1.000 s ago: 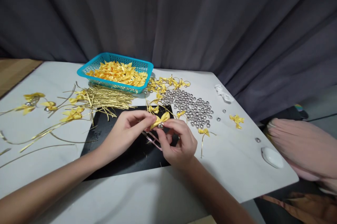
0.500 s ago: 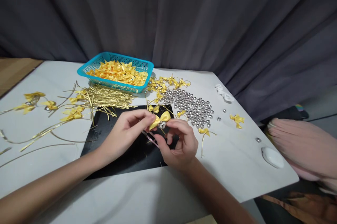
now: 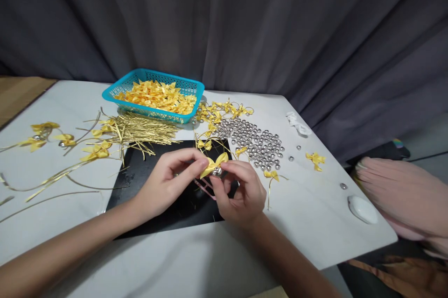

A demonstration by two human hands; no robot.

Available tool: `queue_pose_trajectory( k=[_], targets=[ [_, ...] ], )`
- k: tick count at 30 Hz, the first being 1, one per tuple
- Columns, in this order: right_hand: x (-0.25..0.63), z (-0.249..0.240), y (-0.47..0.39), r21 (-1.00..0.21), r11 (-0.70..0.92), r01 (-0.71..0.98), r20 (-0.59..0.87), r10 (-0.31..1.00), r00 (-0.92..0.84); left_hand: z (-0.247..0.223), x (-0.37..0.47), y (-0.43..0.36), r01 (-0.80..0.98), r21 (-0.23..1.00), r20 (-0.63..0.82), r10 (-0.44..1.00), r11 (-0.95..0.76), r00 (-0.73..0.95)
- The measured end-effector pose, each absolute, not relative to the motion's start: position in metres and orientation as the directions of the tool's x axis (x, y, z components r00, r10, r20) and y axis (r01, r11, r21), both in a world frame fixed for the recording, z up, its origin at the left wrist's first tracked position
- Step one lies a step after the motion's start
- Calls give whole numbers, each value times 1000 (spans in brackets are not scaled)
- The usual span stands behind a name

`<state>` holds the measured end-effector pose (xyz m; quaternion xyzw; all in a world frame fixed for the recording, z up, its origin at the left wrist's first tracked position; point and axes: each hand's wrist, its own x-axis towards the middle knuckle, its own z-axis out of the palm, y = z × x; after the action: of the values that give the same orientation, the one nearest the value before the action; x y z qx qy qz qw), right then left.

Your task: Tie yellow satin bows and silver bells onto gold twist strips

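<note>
your hands are close together above the table (image 3: 175, 265), both closed on one small yellow bow (image 3: 221, 159): your left hand (image 3: 171, 181) pinches its left end between thumb and forefinger, and your right hand (image 3: 245, 190) grips its right side, fingertips at the silver bead (image 3: 217, 172) hanging at its middle. just below the bow you have a pink tool (image 3: 205, 188), partly hidden by your fingers, over the black mat (image 3: 150, 214). to the right, near the table's edge, lies a white oval object (image 3: 362, 209). beyond the mat, a pile of gold strips (image 3: 147, 130) lies left of the scattered silver beads (image 3: 252, 141). farther off, a blue basket (image 3: 200, 88) holds many yellow bows (image 3: 157, 97), before the dark curtain (image 3: 175, 17).
</note>
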<state>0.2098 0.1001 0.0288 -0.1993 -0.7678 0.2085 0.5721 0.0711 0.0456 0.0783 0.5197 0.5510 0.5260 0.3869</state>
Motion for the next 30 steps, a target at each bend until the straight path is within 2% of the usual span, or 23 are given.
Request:
queue_pose_trajectory(
  k=[22, 25, 30],
  targets=[
    [207, 21, 100, -609, 791, 61, 740, 594, -314, 68, 67, 51, 82, 996, 43, 988, -32, -146],
    [209, 22, 101, -730, 683, 3, 643, 688, -336, 65, 65, 53, 75, 997, 42, 985, -30, -166],
    [210, 28, 113, -960, 269, -73, 274, 869, -412, 56, 61, 57, -31, 999, -32, 988, 28, -150]
  ],
)
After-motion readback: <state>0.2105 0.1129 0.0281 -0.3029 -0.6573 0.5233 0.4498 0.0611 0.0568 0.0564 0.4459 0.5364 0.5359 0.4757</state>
